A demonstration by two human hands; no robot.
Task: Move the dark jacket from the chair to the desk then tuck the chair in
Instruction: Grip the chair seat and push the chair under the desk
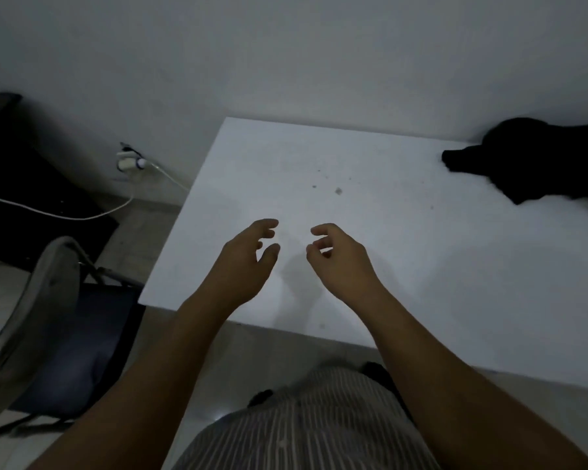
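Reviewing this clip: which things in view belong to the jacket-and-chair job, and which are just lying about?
Job: dark jacket lying on the white desk; chair at the desk's left; left hand and right hand, both empty.
Lying about: white cable, wall plug, dark furniture.

The dark jacket (537, 161) is running off the right edge of the head view, so its full extent on the desk (319, 184) is not showing, and the dim light is swallowing its folds. The chair (48, 320) is being cut by the left edge, with its legs out of sight. The black furniture (17, 171) at far left is staying too dark to identify.
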